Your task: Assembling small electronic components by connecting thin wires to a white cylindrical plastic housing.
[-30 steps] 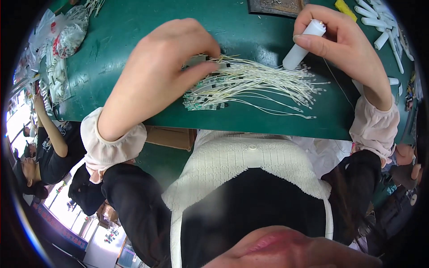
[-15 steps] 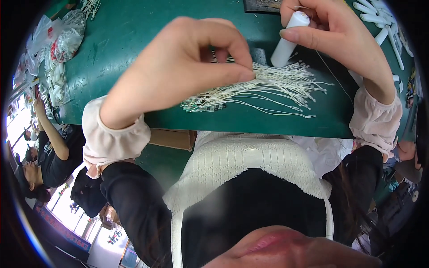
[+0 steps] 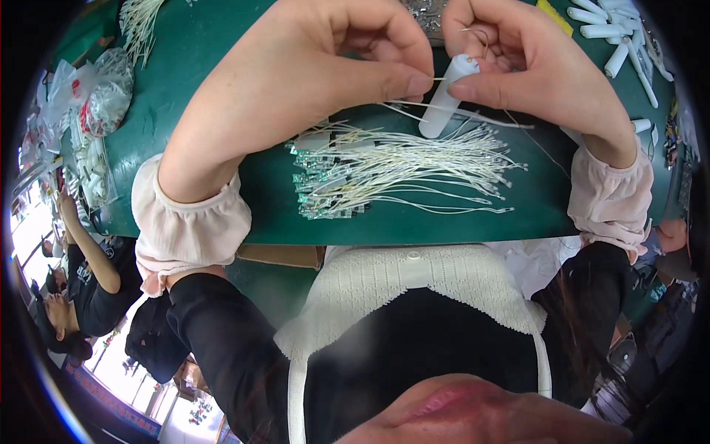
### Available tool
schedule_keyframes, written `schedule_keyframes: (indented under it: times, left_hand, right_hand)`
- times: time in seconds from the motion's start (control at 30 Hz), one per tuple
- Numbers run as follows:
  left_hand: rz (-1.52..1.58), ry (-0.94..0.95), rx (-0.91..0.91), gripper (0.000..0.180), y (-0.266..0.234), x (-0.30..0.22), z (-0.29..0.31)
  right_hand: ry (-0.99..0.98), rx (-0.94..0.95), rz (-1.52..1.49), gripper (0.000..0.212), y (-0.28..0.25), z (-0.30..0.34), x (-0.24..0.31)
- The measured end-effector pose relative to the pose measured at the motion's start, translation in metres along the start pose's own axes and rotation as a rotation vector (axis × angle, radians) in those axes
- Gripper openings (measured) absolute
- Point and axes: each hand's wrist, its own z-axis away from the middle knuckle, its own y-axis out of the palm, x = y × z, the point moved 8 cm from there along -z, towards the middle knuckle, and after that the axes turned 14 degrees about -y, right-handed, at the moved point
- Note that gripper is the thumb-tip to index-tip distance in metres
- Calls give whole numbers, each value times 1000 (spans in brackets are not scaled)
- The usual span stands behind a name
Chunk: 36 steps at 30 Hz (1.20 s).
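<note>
Between the thumb and fingers of my right hand [image 3: 518, 70] is a white plastic tube [image 3: 442, 107], tilted, with a thin coppery wire at its upper end. My left hand [image 3: 333, 63] is closed in a pinch on a thin white wire, whose pale tip pokes out beside the tube. White strands stretch below the fingertips and past the tube; which of them are in the pinch is hard to tell. Just below both hands lies a bundle of white wires [image 3: 421, 166], with small green circuit boards [image 3: 314, 203] along its left end.
Loose white tubes [image 3: 614, 29] lie at the far right on the green table [image 3: 222, 18]. Clear plastic bags [image 3: 107, 92] and another wire bundle [image 3: 140, 26] are at the left. A metal tray of small parts [image 3: 427, 16] stands beyond my hands. Another person [image 3: 92, 259] sits left.
My left hand has lifted from the wire bundle and moved up toward the tube with a white wire. My right hand has shifted slightly left and down with the tube.
</note>
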Motion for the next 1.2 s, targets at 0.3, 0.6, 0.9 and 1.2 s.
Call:
schedule_keyframes:
  times: [0.3,0.6,0.9,1.2]
  left_hand:
    - [244,-28,-41,11,3,4,7]
    - [287,59,80,6,4,12,-1]
    - [513,-195,40,4,5,19,-9]
    - [319,781,486,2,-1,-34,-14]
  right_hand:
    - [-190,-69,338,34,-2,4,16]
    - [-261,-127,557,34,1,6,27]
    - [-59,-69,255,29,-10,-2,10]
    - [-279,-103,163,15,-21,-7,8]
